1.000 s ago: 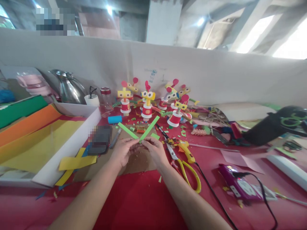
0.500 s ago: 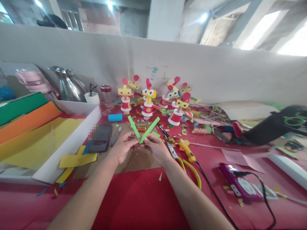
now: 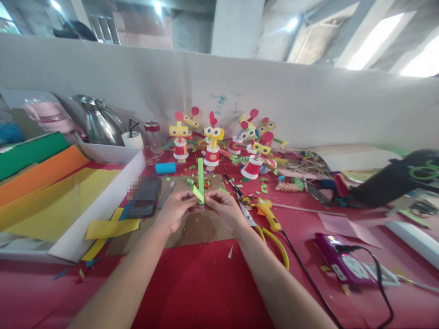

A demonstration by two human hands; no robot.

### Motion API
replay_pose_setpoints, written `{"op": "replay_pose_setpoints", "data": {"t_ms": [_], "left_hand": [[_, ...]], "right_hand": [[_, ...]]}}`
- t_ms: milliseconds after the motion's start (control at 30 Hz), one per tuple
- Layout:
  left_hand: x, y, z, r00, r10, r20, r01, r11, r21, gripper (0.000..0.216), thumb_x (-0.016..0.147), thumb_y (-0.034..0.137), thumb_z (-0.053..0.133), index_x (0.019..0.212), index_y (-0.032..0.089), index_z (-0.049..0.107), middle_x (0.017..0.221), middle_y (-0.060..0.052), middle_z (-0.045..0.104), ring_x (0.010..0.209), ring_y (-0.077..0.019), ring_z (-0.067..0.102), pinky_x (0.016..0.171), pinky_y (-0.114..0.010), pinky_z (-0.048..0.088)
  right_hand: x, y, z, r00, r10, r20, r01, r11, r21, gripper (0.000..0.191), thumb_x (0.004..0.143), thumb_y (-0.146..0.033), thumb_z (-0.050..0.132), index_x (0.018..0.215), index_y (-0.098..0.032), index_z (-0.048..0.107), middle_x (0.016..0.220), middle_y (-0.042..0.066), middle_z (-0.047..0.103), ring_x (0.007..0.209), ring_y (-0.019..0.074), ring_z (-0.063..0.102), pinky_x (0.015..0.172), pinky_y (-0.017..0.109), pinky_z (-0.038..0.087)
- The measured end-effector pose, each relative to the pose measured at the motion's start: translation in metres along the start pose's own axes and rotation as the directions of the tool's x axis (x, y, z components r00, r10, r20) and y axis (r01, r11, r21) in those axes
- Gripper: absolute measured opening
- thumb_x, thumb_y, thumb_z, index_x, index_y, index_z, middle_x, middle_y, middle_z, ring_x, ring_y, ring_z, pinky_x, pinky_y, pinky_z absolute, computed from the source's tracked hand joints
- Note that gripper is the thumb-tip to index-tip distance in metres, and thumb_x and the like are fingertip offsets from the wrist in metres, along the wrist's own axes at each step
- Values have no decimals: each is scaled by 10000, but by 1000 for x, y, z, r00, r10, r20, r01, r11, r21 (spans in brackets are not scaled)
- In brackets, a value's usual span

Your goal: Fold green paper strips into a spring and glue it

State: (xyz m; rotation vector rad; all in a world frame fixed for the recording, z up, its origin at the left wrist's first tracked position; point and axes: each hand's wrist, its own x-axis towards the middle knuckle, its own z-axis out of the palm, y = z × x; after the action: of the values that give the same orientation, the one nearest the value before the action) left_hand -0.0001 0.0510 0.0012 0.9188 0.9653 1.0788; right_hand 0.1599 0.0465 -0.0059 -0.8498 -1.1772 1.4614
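Observation:
Light-green paper strips (image 3: pixel 200 176) meet at a corner between my hands, one standing upright and the other slanting toward the left. My left hand (image 3: pixel 178 208) pinches them from the left side. From the right, my right hand (image 3: pixel 223 209) is closed on the same corner, its thumb and fingers pressed on the paper. Both hands are just above a piece of brown cardboard (image 3: pixel 199 228). Behind the strips lies a coiled orange-and-green folded paper spring (image 3: pixel 206 183), partly hidden.
Several paper-cup figures (image 3: pixel 211 155) stand at the back. To the right lie a yellow glue gun (image 3: pixel 267 214), yellow-handled scissors (image 3: pixel 279 242) and a purple power strip (image 3: pixel 343 260). A white box (image 3: pixel 99 201) with coloured paper and a phone (image 3: pixel 144 196) are at left.
The two green strips formed an open V before. Now one stands upright and the other is folded over, showing shorter at the left. My hands stay in nearly the same place.

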Motion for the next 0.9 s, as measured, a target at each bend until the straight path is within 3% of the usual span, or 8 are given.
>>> {"op": "replay_pose_setpoints", "data": {"t_ms": [467,900], "left_hand": [[-4,4,6,995,28,-91,-31,999,-30,291,476,173,839,732,113,714,634,-57,693,623,-186,656,612,-276,455],[-4,0,8,996,64,-66,-67,997,-41,305,499,152,817,792,121,740,766,-71,730,706,-194,668,704,-295,492]], "right_hand": [[3,8,3,995,-65,-76,61,997,-56,211,684,-372,744,780,-196,679,734,-3,676,677,142,644,727,301,524],[-1,9,9,977,-132,-167,105,981,-162,115,746,-302,670,772,-191,662,710,11,672,688,169,647,708,306,526]]}}
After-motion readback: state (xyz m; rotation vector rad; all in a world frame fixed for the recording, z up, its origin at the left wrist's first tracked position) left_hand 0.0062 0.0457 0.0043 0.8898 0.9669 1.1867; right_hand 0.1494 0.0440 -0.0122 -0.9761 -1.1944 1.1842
